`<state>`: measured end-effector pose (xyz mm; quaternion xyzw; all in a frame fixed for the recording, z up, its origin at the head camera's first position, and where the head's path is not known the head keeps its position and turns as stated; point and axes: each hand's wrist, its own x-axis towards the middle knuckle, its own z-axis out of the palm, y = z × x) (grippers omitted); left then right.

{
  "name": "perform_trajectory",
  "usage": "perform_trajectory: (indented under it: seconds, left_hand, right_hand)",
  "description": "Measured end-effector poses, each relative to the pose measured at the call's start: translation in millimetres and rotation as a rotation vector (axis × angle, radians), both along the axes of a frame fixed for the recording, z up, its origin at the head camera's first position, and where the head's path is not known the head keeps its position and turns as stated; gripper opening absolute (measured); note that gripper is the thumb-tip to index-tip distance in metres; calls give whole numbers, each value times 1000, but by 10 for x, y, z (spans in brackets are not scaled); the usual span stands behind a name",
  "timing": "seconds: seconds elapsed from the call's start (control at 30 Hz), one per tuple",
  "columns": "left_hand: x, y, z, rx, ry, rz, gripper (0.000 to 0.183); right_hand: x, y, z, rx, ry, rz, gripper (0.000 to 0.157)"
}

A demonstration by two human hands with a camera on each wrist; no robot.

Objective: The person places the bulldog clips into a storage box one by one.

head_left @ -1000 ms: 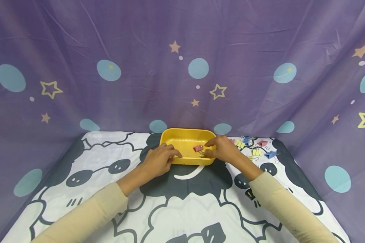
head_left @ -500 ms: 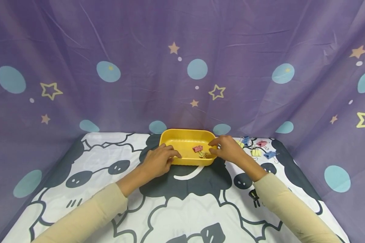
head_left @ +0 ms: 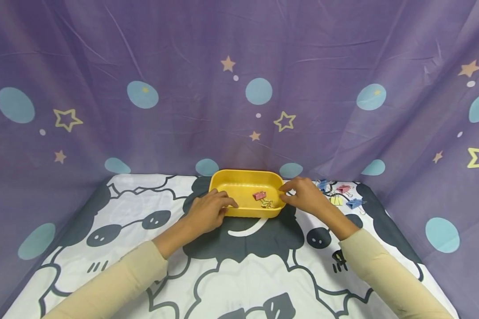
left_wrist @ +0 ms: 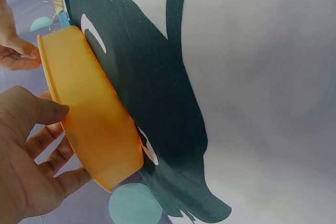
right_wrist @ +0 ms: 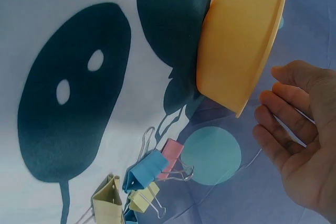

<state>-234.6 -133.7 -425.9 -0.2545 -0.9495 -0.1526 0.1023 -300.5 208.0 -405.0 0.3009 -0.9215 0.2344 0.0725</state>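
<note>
A yellow plastic tray [head_left: 245, 212] stands at the back of the table. My left hand [head_left: 209, 210] grips its front left rim, thumb [left_wrist: 59, 112] against the outer wall and fingers on the inner side. Inside the tray lie a pink binder clip [head_left: 259, 195] and a yellow binder clip [head_left: 267, 204], close together near the right end. At that end is my right hand [head_left: 303, 195], fingertips right by the rim. In the right wrist view its fingers [right_wrist: 281, 119] are loosely bent, thumb apart, with nothing between them.
Right of the tray, several loose binder clips lie on the sheep-print cloth [head_left: 243, 283], among them a blue clip [head_left: 355, 203], a pink clip [head_left: 344, 189] and a yellow clip [right_wrist: 107, 203]. A purple curtain [head_left: 191, 79] hangs right behind the tray and along both sides.
My right hand has drawn rightward from over the tray's inside to its right end, leaving the yellow binder clip in full view beside the pink one. The left hand has stayed put.
</note>
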Motion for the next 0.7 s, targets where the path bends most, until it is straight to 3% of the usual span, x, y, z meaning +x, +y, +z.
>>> perform_trajectory:
  seconds: [0.17, 0.5, 0.7]
  left_hand:
    - [-3, -3, -6, 4, -1, -2, 35]
    - [-4, 0, -6, 6, -3, 4, 35]
    - [-6, 7, -10, 7, 1, 5, 36]
  right_hand:
    - [3, 54, 14, -2, 12, -13, 27]
    - [27, 146, 29, -13, -48, -69, 27]
    - [42, 265, 55, -2, -26, -88, 27]
